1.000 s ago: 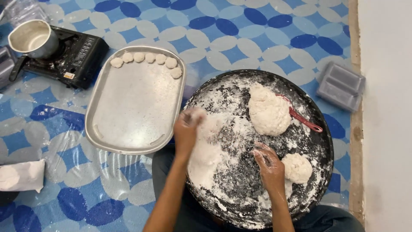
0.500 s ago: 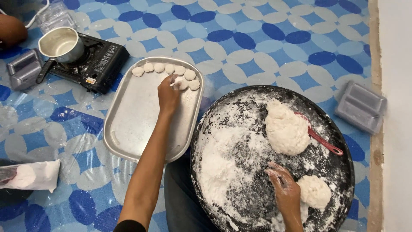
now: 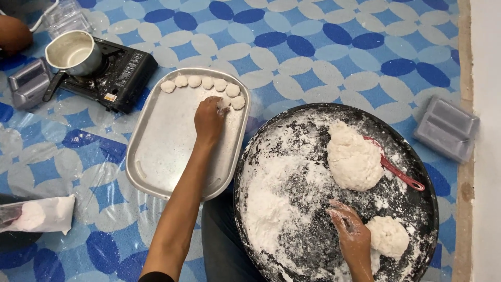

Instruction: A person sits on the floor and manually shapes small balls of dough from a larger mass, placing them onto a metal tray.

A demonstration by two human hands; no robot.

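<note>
Fingers of the left hand pinch a small dough disc on the metal tray, just left of the round black pan. Inside that pan, the floury right hand, fingers loosely spread, rests beside a small dough lump, below the large dough mound.

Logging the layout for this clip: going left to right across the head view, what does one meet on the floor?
White bag → small pot on the portable stove → metal tray with the left hand → large dough lump → grey box.
</note>
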